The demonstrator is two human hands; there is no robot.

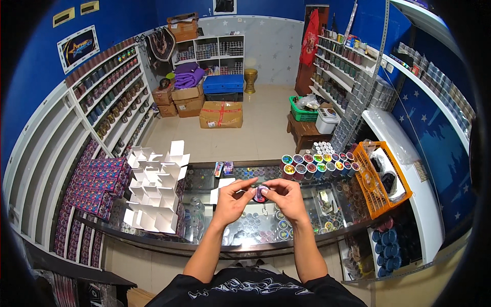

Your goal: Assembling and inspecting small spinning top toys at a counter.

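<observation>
Over the glass counter [245,238], my left hand [232,203] and my right hand [286,200] meet at a small round item [261,194], dark at the rim with a purple-pink face. Both thumbs press on its face, while the fingers curl round its edge from either side. Its exact kind is too small to make out. Behind my left hand lies a white piece of card or box [219,194], partly covered by the hand. Two small colourful packets [223,169] rest farther back on the counter.
Open white boxes [156,192] stand clustered at the left, beside stacked purple patterned boxes [99,187]. Rows of round tubs with shiny lids [319,167] occupy the counter's right back. An orange crate [381,176] stands at the far right. Stocked shelves [110,94] line the wall.
</observation>
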